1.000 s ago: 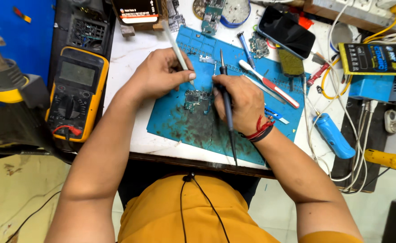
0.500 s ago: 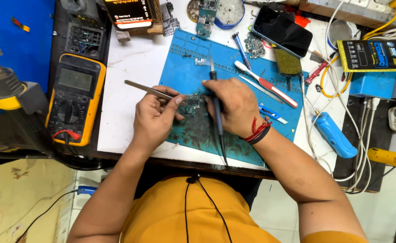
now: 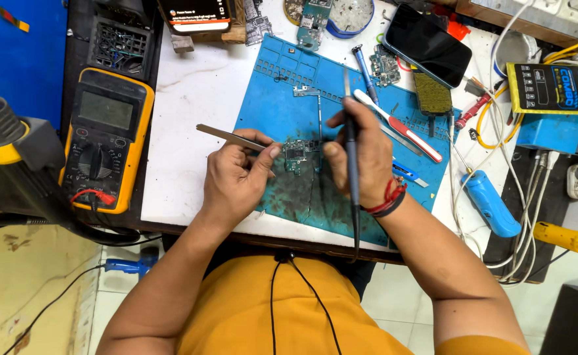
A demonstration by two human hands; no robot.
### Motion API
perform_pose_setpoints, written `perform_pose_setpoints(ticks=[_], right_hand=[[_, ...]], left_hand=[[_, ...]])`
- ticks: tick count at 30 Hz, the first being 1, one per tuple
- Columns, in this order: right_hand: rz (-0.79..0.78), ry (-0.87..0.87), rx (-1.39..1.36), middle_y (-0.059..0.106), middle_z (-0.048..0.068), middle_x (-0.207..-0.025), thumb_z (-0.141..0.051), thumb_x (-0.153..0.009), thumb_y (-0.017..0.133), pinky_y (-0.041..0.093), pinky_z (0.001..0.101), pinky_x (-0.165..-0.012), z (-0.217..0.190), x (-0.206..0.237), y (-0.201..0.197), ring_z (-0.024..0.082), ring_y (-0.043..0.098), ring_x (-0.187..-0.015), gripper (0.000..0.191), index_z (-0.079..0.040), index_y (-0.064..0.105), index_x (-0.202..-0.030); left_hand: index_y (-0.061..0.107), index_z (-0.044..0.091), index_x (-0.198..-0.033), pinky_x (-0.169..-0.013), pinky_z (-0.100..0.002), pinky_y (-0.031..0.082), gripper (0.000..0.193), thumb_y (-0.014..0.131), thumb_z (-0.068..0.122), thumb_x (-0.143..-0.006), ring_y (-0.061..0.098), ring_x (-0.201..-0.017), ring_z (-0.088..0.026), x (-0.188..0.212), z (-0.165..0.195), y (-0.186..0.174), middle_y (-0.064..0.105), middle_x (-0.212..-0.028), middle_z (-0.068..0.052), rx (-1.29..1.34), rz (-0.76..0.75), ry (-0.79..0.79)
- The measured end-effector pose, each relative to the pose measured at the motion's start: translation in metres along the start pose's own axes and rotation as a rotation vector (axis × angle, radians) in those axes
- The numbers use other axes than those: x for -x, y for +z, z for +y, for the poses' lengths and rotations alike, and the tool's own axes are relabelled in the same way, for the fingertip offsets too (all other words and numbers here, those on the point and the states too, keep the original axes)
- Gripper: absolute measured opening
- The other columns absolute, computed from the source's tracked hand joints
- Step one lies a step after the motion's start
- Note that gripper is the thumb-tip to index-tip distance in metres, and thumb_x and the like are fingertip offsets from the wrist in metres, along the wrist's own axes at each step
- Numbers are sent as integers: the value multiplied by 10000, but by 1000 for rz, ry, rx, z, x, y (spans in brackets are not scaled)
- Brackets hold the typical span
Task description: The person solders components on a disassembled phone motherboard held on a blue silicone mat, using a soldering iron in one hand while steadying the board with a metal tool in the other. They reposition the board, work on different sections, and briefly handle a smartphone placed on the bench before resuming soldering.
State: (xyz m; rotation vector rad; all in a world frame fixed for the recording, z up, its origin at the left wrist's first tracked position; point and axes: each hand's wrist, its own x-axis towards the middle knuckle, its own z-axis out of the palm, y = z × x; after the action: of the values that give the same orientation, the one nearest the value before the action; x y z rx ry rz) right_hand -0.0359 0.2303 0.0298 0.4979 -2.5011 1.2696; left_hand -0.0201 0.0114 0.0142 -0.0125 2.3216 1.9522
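Tweezers [image 3: 233,137] now raised; board [image 3: 299,154] seemingly between hands.

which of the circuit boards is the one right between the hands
The small green circuit board on the blue mat, between left hand and right hand; the other boards lie at the mat's far edge.

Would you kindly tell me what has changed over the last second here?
The left hand swung its tweezers from pointing up the mat to pointing left, and drew back towards the small circuit board. The right hand still holds the soldering iron; the multimeter stayed put.
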Motion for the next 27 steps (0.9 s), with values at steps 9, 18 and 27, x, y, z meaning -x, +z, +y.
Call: perform_pose_setpoints(ticks=[9,18,27], right_hand=[[-8,-81,16,731,115,-948,-187,-1090,665,555,299,-708,5,12,-22,211,732,-782,260,14,644,-1253],[-113,-236,58,680,92,-748,-75,-843,691,510,376,-616,10,23,-21,273,655,-624,44,-40,681,-869],[-134,-238,37,699,72,-782,-72,-865,682,525,359,-614,9,16,-17,260,671,-636,28,-51,663,-866]], left_hand=[[688,-9,-1045,-563,-219,565,165,718,138,-977,669,-648,-60,-8,4,12,741,-837,-46,171,7,-28],[726,15,-1042,-570,-228,551,114,720,109,-977,709,-642,-82,-2,8,15,748,-764,-41,3,17,43],[715,25,-1010,-520,-247,479,69,713,90,-986,652,-575,-76,-2,15,15,708,-682,-38,-82,14,88]])
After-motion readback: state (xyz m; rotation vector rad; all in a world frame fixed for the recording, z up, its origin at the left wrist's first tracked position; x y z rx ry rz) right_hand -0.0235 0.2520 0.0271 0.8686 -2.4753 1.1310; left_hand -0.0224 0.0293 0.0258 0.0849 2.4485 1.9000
